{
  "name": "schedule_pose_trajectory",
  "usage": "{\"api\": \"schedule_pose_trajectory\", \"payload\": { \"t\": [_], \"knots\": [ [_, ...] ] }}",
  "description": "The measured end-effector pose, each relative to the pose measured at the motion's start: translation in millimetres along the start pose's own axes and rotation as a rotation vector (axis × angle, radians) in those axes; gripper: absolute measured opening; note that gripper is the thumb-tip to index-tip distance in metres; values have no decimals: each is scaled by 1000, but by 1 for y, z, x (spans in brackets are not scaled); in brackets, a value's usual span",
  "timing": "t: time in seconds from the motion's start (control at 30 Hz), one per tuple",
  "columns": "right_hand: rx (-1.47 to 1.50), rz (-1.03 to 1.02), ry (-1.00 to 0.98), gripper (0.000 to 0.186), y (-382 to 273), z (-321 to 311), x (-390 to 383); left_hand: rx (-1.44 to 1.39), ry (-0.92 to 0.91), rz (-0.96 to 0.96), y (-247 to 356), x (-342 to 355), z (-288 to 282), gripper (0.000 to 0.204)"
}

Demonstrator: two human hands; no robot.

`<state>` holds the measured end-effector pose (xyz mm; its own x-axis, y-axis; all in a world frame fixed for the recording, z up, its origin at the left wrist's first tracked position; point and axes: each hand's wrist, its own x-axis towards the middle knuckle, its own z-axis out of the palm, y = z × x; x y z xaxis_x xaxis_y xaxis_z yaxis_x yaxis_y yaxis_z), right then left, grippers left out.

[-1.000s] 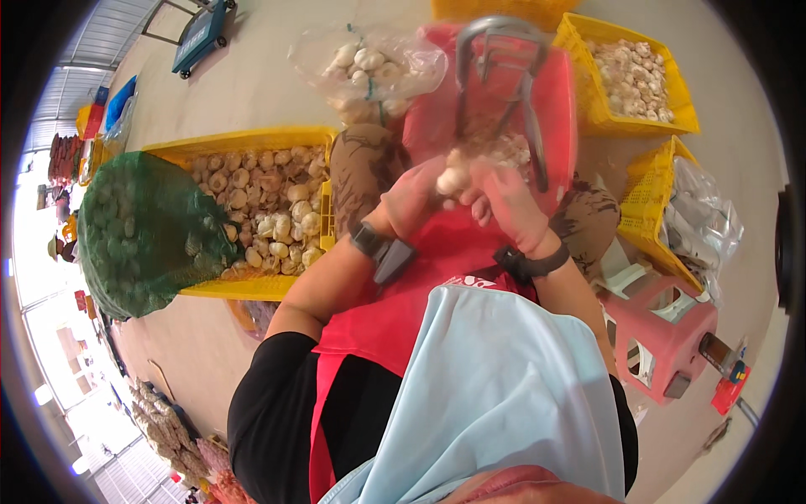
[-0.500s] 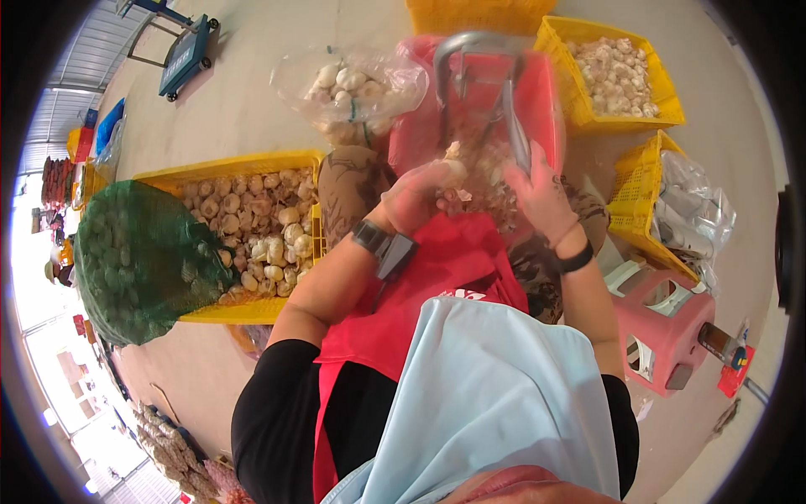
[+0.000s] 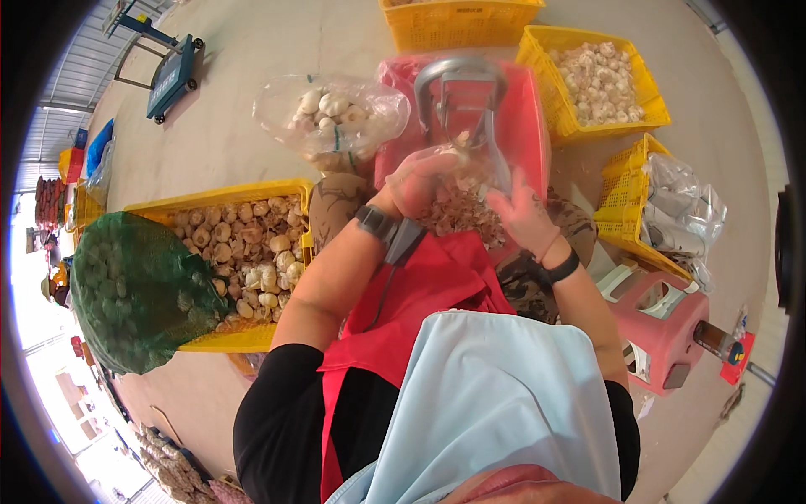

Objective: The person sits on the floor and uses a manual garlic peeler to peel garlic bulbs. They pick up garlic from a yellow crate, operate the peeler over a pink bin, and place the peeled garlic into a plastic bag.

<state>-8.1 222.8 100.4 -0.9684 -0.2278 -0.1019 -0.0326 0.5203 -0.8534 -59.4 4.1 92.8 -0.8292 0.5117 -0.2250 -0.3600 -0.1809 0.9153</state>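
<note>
My left hand [image 3: 417,183] is closed around a garlic bulb [image 3: 463,144], its top poking out past the fingers beneath a grey metal cutter frame [image 3: 462,65]. My right hand [image 3: 525,220] grips the lower end of the cutter's grey lever handle [image 3: 498,160], which is blurred by motion. Both hands are above a pink crate [image 3: 534,109], where loose garlic skins and trimmings [image 3: 464,210] lie below them. The cutter's blade and the bulb's far side cannot be made out.
At left, a yellow crate [image 3: 252,191] of garlic bulbs stands beside a green mesh sack [image 3: 126,294]. A clear bag of garlic [image 3: 332,113] sits by the pink crate. Yellow crates [image 3: 579,130] stand ahead and right, near a pink stool [image 3: 663,323].
My left hand has lifted the garlic bulb closer to the cutter frame. My right hand and the lever have come lower and nearer to it. The whole view has shifted slightly.
</note>
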Motion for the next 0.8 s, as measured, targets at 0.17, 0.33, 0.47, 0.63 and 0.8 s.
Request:
{"api": "schedule_pose_trajectory", "payload": {
  "t": [0.17,0.33,0.47,0.63,0.8],
  "knots": [
    [-38,-176,194,57,58,23,24,-69,-66,-26,7,10,5,51],
    [-403,-337,429,58,26,29,10,281,-14,151,-12,-6,-1,81],
    [-103,-464,293,43,-11,43,-3,330,-26,198,-33,-26,-3,84],
    [171,-409,244,24,10,64,2,262,-31,87,-14,-45,7,81],
    [454,-253,312,14,-12,71,-2,-69,-69,-93,-24,-46,-13,68]
  ]
}}
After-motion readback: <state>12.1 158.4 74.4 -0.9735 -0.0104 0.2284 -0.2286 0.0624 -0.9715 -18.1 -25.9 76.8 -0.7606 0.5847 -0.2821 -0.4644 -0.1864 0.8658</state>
